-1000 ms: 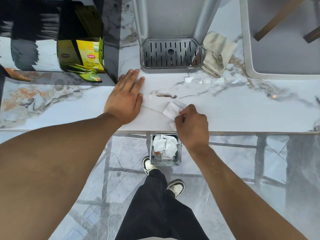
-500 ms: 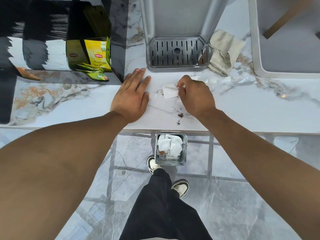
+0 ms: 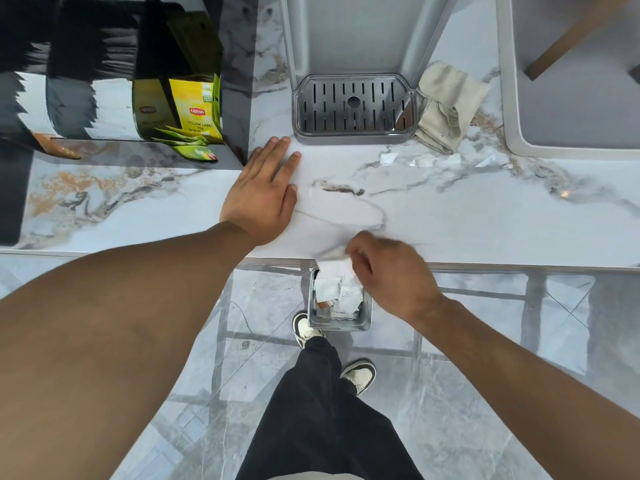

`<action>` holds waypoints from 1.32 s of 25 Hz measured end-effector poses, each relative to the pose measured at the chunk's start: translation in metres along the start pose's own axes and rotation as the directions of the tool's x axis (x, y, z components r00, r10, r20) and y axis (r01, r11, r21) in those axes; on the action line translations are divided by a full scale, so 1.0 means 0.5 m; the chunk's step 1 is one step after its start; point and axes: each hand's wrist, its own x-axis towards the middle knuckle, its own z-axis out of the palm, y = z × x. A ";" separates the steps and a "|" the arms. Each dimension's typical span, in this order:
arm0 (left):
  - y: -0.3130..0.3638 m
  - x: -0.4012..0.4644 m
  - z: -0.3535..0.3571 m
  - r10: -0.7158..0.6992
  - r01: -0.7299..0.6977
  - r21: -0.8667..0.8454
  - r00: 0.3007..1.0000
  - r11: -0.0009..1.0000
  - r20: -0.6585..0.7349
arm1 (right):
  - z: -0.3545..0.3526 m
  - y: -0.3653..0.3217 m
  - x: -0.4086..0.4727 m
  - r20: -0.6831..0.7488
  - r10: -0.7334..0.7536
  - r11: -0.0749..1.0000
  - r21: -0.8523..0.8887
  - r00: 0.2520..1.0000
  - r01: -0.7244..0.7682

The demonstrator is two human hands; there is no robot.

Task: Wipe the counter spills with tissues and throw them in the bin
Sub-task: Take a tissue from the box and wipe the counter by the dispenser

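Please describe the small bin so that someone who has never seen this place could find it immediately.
Find the front edge of the marble counter, where the right hand holds a white tissue. Directly below, on the floor, stands the bin. It is a small square metal container holding crumpled white tissues, next to the person's shoe.

beige cloth (image 3: 448, 105) beside drip tray (image 3: 353, 105); tea box (image 3: 197, 112) left.
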 end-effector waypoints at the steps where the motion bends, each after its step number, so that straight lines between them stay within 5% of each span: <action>1: 0.000 -0.001 0.000 0.001 -0.001 -0.001 1.000 1.000 0.000 | -0.015 0.004 0.022 -0.074 0.015 1.000 0.025 0.997 -0.013; 5: 0.000 0.000 0.001 -0.003 0.003 0.012 1.000 1.000 0.014 | -0.069 0.029 0.166 -0.286 0.141 0.990 0.061 0.948 -0.128; 8: -0.002 0.001 0.003 -0.002 0.002 0.019 1.000 1.000 0.012 | -0.055 0.036 0.220 -0.184 0.163 0.984 -0.036 0.969 -0.172; 12: -0.001 0.001 0.002 -0.004 0.004 0.021 1.000 1.000 0.010 | -0.007 0.009 0.157 -0.147 -0.003 0.995 -0.102 0.989 -0.012; 16: 0.000 -0.002 0.001 0.002 -0.002 0.019 1.000 1.000 0.014 | 0.002 -0.008 0.044 0.173 -0.158 0.976 -0.124 0.972 0.180; 21: -0.001 0.001 -0.001 -0.004 0.003 0.011 1.000 1.000 0.022 | -0.028 -0.025 0.141 -0.153 -0.123 0.990 -0.092 0.981 0.109; 24: -0.003 -0.001 -0.004 0.012 -0.012 -0.001 0.999 1.000 0.033 | 0.002 -0.050 0.189 -0.117 -0.003 0.995 -0.104 0.993 -0.009; 27: -0.004 0.000 0.000 0.023 -0.023 -0.008 1.000 1.000 0.016 | 0.041 -0.062 0.125 -0.061 -0.110 0.979 -0.178 0.992 0.098; 31: -0.004 0.000 0.009 0.015 -0.015 0.012 1.000 1.000 -0.007 | 0.034 -0.045 0.000 0.029 -0.096 0.994 -0.047 0.995 0.098; 33: -0.008 0.000 0.011 0.025 -0.025 0.017 1.000 1.000 -0.005 | 0.009 -0.019 -0.007 -0.053 -0.027 1.000 0.011 0.998 0.028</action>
